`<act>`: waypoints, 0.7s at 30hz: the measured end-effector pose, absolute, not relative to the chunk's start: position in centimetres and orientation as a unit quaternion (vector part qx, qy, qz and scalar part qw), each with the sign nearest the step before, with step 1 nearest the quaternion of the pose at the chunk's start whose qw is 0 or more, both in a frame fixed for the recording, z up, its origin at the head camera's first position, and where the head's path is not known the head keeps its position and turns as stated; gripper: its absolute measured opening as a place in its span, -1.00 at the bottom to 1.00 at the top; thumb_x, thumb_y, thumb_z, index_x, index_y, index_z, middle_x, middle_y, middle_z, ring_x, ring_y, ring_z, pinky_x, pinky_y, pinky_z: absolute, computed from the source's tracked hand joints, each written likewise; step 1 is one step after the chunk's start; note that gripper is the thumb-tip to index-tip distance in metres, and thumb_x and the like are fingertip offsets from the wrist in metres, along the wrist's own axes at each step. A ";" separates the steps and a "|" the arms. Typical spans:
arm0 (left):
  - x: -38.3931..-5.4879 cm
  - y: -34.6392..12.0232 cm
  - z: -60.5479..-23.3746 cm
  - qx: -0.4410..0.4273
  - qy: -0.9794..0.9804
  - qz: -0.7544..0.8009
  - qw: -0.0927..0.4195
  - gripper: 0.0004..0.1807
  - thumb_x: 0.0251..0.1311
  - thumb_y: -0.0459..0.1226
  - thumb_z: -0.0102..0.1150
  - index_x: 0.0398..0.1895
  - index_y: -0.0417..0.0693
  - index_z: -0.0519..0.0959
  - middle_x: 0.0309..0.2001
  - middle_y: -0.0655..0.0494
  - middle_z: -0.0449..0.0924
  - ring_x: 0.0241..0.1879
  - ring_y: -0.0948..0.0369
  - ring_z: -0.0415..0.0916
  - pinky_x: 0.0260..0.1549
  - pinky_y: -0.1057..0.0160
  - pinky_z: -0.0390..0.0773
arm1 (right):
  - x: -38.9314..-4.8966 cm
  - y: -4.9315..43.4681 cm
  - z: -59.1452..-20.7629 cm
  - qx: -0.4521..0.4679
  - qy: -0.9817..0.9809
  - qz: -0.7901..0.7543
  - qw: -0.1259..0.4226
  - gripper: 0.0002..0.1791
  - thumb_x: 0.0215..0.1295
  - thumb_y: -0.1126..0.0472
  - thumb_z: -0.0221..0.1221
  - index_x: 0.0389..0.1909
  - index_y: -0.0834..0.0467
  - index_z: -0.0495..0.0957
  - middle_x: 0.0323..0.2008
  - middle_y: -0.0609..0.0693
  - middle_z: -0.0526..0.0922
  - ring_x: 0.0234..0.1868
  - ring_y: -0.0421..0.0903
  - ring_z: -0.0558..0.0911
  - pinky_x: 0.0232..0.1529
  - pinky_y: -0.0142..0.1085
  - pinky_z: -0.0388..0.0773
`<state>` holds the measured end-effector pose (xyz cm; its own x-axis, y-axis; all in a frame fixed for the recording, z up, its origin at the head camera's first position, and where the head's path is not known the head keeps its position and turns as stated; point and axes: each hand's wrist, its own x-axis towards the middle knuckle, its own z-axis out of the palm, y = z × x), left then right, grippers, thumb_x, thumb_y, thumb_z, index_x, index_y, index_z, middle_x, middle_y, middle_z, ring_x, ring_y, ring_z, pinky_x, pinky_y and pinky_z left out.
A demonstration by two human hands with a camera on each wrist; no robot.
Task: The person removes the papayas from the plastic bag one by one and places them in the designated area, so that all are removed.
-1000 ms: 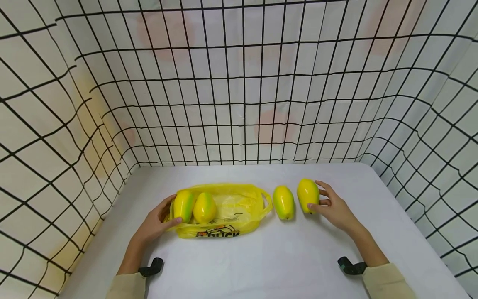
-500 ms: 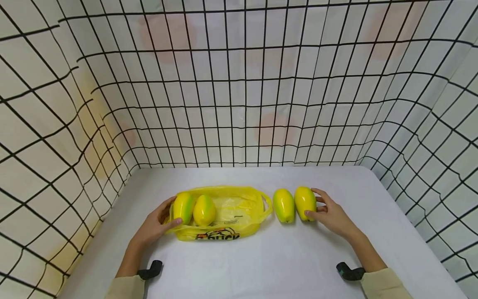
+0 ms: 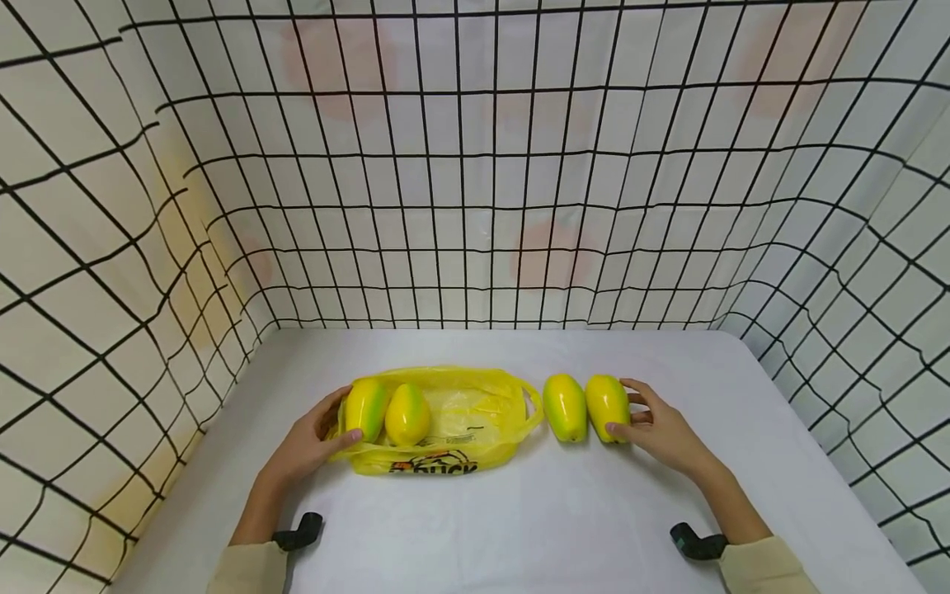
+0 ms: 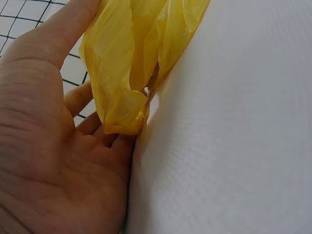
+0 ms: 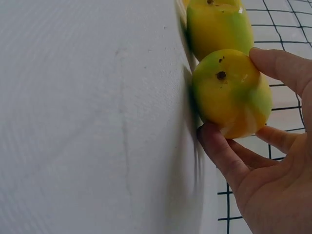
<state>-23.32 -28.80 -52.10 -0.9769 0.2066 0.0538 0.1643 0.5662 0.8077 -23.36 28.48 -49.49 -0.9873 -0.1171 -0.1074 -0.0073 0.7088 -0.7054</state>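
Note:
A yellow plastic bag (image 3: 467,412) with black "DUCK" lettering lies spread on the table, its mouth facing up. Inside its left part are two yellow-green mangoes, an outer mango (image 3: 366,410) and an inner mango (image 3: 407,415). My left hand (image 3: 303,443) grips the bag's left end, thumb in front and fingers behind, beside the outer mango. To the right of the bag stands a third mango (image 3: 565,407), near the bag's handle loop. My right hand (image 3: 663,429) holds a fourth mango (image 5: 231,95) between thumb and fingers, right next to the third one.
A white cloth-covered table (image 3: 475,536) lies beneath everything. Black wire grid panels (image 3: 475,181) over white sheeting rise at the back and on both sides. Each wrist carries a small black device (image 3: 300,532).
My right hand has brought its mango left and slightly nearer, from a gap to close beside the third mango. The left hand and bag have stayed in place.

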 end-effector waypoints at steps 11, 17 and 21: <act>-23.3 -28.7 -52.0 0.100 0.887 0.449 0.031 -0.15 0.16 0.12 0.26 0.48 0.36 0.08 0.50 0.08 0.12 0.46 -0.06 0.12 0.37 -0.22 0.19 | -22.9 28.5 -49.7 -0.052 0.923 -0.376 0.061 -0.01 0.15 -0.33 0.22 0.50 -0.11 -0.02 0.41 0.24 0.22 0.21 0.24 0.51 0.11 0.09 0.56; -23.3 -28.7 -51.9 0.101 0.888 0.447 0.030 -0.15 0.16 0.11 0.25 0.48 0.34 0.09 0.49 0.07 0.12 0.46 -0.07 0.13 0.37 -0.20 0.21 | -22.9 28.5 -49.8 -0.059 0.923 -0.377 0.052 0.00 0.15 -0.31 0.24 0.51 -0.09 -0.02 0.43 0.22 0.19 0.21 0.25 0.50 0.10 0.09 0.57; -23.4 -28.7 -52.0 0.101 0.887 0.450 0.031 -0.15 0.16 0.11 0.25 0.49 0.32 0.09 0.50 0.07 0.10 0.47 -0.08 0.11 0.36 -0.19 0.22 | -22.9 28.6 -49.7 -0.058 0.923 -0.376 0.048 0.01 0.15 -0.31 0.23 0.51 -0.07 -0.03 0.42 0.23 0.20 0.21 0.26 0.50 0.11 0.10 0.55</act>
